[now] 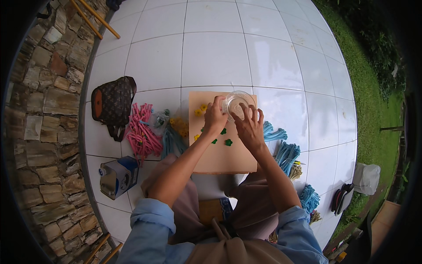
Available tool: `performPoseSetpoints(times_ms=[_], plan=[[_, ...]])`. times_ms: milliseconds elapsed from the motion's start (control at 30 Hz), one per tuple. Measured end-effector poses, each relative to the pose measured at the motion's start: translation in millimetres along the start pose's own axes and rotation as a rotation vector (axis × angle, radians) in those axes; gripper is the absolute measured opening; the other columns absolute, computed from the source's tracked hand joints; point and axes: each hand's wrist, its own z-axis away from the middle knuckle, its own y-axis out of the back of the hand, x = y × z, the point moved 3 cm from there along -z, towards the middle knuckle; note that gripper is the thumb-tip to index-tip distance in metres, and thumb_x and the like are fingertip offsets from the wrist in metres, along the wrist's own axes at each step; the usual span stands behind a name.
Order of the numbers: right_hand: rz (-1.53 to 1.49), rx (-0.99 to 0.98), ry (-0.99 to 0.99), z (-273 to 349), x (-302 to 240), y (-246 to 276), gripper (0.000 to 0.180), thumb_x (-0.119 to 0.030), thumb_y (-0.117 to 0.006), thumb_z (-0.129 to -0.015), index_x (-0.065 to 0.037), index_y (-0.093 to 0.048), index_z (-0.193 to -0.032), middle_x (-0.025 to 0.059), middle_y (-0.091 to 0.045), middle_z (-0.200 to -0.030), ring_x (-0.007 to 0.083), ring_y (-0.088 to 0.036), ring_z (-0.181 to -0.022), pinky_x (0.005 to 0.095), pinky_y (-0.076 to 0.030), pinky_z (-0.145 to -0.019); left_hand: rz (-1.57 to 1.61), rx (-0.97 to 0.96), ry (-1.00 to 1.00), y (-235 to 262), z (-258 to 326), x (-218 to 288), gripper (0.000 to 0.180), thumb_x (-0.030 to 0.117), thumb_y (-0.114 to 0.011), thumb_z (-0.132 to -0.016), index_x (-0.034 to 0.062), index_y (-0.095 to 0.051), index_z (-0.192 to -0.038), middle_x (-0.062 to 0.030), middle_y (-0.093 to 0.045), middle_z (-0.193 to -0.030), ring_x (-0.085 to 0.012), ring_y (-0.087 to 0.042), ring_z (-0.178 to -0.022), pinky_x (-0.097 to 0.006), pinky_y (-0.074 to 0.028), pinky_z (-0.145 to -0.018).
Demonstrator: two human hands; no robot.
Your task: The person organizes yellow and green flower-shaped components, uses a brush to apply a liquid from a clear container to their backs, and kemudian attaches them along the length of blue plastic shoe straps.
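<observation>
Both my hands are gripping a clear glass dish [235, 102] over the far right corner of a tan board [225, 159]. With my left hand [215, 116] I am holding its left rim, the fingers bending close against the glass. With my right hand [249, 127] I am clasping its near right side, the fingers spreading and curling over the rim. Whether the dish is resting on the surface or hanging just above it, I cannot tell.

Yellow flower pieces [199, 111] are lying toward the surface's far left corner, just beside my left hand, and a single yellow piece [196, 137] is sitting by the left edge. Green flower pieces [228, 142] are lying around the middle of the surface, between my forearms, some of them partly hiding behind my left one.

Beyond the board's left edge, a blue bundle [172, 141], a clear plastic bag [159, 119] and a heap of pink strips [143, 132] are lying on the tiled floor [213, 57]. A dark brown bag [110, 104] and a blue-and-silver can [119, 177] are standing farther out, toward the floor's left edge. Past the board's right edge, more blue bundles [288, 155] are trailing down toward me, and a white plastic bag [366, 178] is sitting by the floor's right edge, near the grass [373, 114].
</observation>
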Motion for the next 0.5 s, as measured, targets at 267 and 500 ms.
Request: performPoseSetpoints(times_ms=[267, 500], plan=[[-0.042, -0.026, -0.023, 8.0, -0.6, 4.2, 0.035, -0.009, -0.057, -0.072, -0.018, -0.061, -0.105, 0.0082, -0.042, -0.122, 0.0286, -0.035, -0.115, 0.0493, -0.029, -0.095, -0.022, 0.021, -0.014, 1.4, 3.6, 0.6, 0.053, -0.001, -0.061, -0.067, 0.0171, -0.045, -0.114, -0.0130, -0.052, -0.089, -0.0293, -0.056, -0.081, -0.040, -0.048, -0.071], [-0.231, -0.077, -0.173, 12.0, 3.7, 1.7, 0.029, -0.006, -0.055, -0.072, -0.018, -0.065, -0.097, 0.0088, -0.041, -0.122, 0.0310, -0.037, -0.112, 0.0492, -0.030, -0.093, 0.057, -0.022, 0.023, 0.2, 2.5, -12.3, 0.054, -0.007, -0.058, -0.068, 0.0136, -0.046, -0.117, -0.0161, -0.053, -0.093, -0.0274, -0.059, -0.082, -0.033, -0.056, -0.064]])
